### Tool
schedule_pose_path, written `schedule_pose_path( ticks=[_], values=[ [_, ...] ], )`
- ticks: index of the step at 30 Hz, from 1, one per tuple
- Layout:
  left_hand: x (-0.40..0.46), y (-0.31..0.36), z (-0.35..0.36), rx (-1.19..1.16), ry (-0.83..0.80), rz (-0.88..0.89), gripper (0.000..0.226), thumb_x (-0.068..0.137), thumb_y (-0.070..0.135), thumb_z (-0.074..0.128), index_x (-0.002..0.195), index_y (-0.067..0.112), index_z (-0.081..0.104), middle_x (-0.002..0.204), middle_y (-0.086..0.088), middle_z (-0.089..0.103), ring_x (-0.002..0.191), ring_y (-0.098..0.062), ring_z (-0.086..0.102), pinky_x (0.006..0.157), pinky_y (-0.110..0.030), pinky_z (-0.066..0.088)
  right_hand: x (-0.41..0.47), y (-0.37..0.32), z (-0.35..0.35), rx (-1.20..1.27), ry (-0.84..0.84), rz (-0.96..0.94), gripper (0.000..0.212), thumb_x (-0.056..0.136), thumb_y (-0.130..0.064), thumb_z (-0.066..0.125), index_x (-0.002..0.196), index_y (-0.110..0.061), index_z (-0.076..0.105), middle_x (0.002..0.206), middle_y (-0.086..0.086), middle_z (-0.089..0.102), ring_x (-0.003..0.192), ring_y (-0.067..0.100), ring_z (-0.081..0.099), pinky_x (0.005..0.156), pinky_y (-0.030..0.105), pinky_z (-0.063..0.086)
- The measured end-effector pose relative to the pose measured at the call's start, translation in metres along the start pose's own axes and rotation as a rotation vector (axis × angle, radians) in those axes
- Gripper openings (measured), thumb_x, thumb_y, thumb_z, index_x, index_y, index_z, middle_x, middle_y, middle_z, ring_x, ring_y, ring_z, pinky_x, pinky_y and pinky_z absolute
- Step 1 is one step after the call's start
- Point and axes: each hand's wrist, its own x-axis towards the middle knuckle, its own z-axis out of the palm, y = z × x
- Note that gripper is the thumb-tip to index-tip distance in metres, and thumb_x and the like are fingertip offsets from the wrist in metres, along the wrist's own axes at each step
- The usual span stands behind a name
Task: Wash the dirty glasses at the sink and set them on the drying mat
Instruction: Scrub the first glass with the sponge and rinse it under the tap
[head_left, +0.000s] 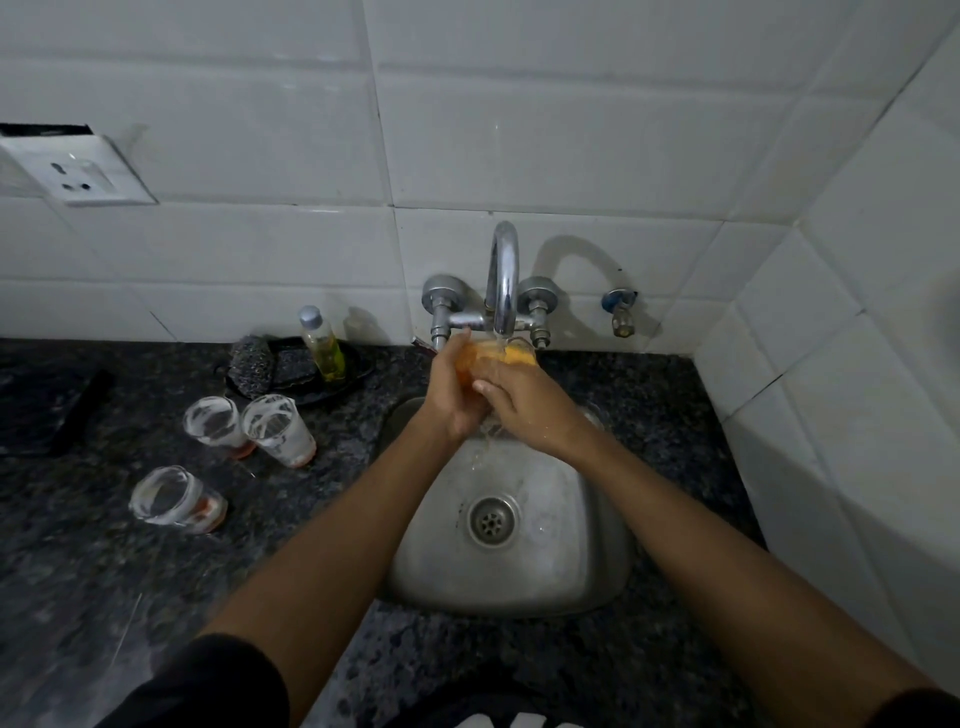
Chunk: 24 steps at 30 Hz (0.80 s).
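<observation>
Under the running tap (504, 280) I hold a glass (511, 354) with orange-tinted contents. My left hand (454, 389) wraps around its left side and my right hand (519, 405) grips it from the near right. Water runs off into the steel sink (571, 571). Three soapy glasses wait on the dark counter to the left: two upright ones (215, 426) (280, 428) and one lying on its side (174, 500), each with an orange base.
A black tray (358, 371) behind the glasses holds a scrubber (254, 361) and a bottle of yellow liquid (322, 343). A dark mat (47, 405) lies at the far left. A spare wall tap (621, 312) and tiled corner wall stand to the right.
</observation>
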Motion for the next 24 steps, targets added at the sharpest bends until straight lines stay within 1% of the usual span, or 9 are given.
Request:
schedule_pose_path(
  ticks=[3, 7, 11, 13, 15, 17, 19, 22, 24],
  values=[
    [0.000, 0.005, 0.002, 0.083, 0.050, -0.001, 0.055, 0.103, 0.047, 0.057, 0.124, -0.002, 0.070, 0.117, -0.021, 0.073, 0.107, -0.033, 0.072, 0.103, -0.046, 0.055, -0.005, 0.009, -0.004, -0.091, -0.062, -0.054, 0.035, 0.106, -0.038, 0.051, 0.137, -0.027, 0.063, 0.130, -0.002, 0.068, 0.111, 0.014, 0.066, 0.093, 0.038, 0.058],
    [0.002, 0.000, 0.002, 0.028, 0.064, 0.061, 0.045, 0.102, 0.038, 0.057, 0.123, -0.001, 0.065, 0.108, -0.019, 0.069, 0.103, -0.034, 0.067, 0.092, -0.045, 0.056, 0.001, -0.007, 0.003, 0.393, 0.005, 0.218, 0.030, 0.110, -0.031, 0.051, 0.124, -0.013, 0.070, 0.103, 0.005, 0.073, 0.085, 0.014, 0.072, 0.072, 0.033, 0.061],
    [-0.002, 0.000, 0.005, -0.001, 0.016, -0.004, 0.067, 0.103, 0.050, 0.057, 0.137, -0.006, 0.062, 0.126, -0.024, 0.067, 0.120, -0.037, 0.065, 0.116, -0.050, 0.046, -0.001, -0.004, 0.002, 0.000, 0.005, 0.032, 0.036, 0.108, -0.039, 0.044, 0.121, -0.017, 0.068, 0.108, 0.003, 0.071, 0.096, 0.017, 0.068, 0.082, 0.042, 0.060],
    [-0.003, 0.004, 0.004, 0.016, 0.032, -0.013, 0.049, 0.105, 0.044, 0.056, 0.112, 0.001, 0.078, 0.109, -0.018, 0.075, 0.104, -0.032, 0.073, 0.106, -0.046, 0.054, -0.004, 0.005, 0.003, -0.144, -0.067, -0.032, 0.034, 0.106, -0.038, 0.047, 0.128, -0.020, 0.065, 0.115, 0.003, 0.071, 0.102, 0.019, 0.067, 0.084, 0.045, 0.060],
    [-0.002, 0.004, 0.001, 0.017, 0.062, 0.004, 0.043, 0.106, 0.034, 0.054, 0.086, 0.007, 0.081, 0.093, -0.014, 0.074, 0.085, -0.027, 0.075, 0.090, -0.041, 0.059, -0.007, 0.005, 0.007, 0.046, -0.047, 0.013, 0.031, 0.106, -0.035, 0.052, 0.126, -0.017, 0.067, 0.107, 0.002, 0.072, 0.096, 0.016, 0.069, 0.082, 0.042, 0.061],
    [-0.002, -0.001, 0.000, -0.020, 0.076, 0.020, 0.041, 0.105, 0.031, 0.052, 0.083, 0.007, 0.078, 0.091, -0.014, 0.069, 0.083, -0.027, 0.072, 0.086, -0.041, 0.058, -0.004, -0.006, 0.010, 0.288, -0.013, 0.162, 0.028, 0.108, -0.032, 0.053, 0.122, -0.014, 0.069, 0.096, 0.002, 0.071, 0.082, 0.014, 0.070, 0.071, 0.033, 0.061],
    [-0.004, -0.005, 0.001, -0.068, 0.057, 0.032, 0.046, 0.107, 0.035, 0.050, 0.082, 0.008, 0.078, 0.088, -0.012, 0.070, 0.084, -0.026, 0.071, 0.093, -0.042, 0.055, -0.001, -0.013, 0.010, 0.313, 0.030, 0.150, 0.028, 0.110, -0.029, 0.049, 0.124, -0.015, 0.069, 0.099, 0.007, 0.072, 0.084, 0.019, 0.070, 0.071, 0.033, 0.059],
    [-0.006, -0.005, 0.001, -0.072, 0.005, 0.006, 0.050, 0.104, 0.048, 0.054, 0.097, 0.004, 0.077, 0.097, -0.015, 0.073, 0.095, -0.029, 0.071, 0.113, -0.047, 0.046, -0.004, -0.002, 0.014, 0.026, -0.021, -0.051, 0.028, 0.107, -0.027, 0.049, 0.128, -0.021, 0.066, 0.117, 0.002, 0.070, 0.104, 0.014, 0.065, 0.085, 0.035, 0.056],
    [-0.005, -0.003, 0.001, -0.057, 0.048, 0.016, 0.040, 0.101, 0.044, 0.061, 0.102, 0.006, 0.073, 0.099, -0.014, 0.071, 0.095, -0.029, 0.071, 0.107, -0.046, 0.051, -0.005, 0.005, 0.015, 0.129, -0.028, -0.020, 0.024, 0.106, -0.021, 0.053, 0.125, -0.020, 0.069, 0.115, 0.000, 0.071, 0.102, 0.011, 0.065, 0.085, 0.030, 0.055]
  ],
)
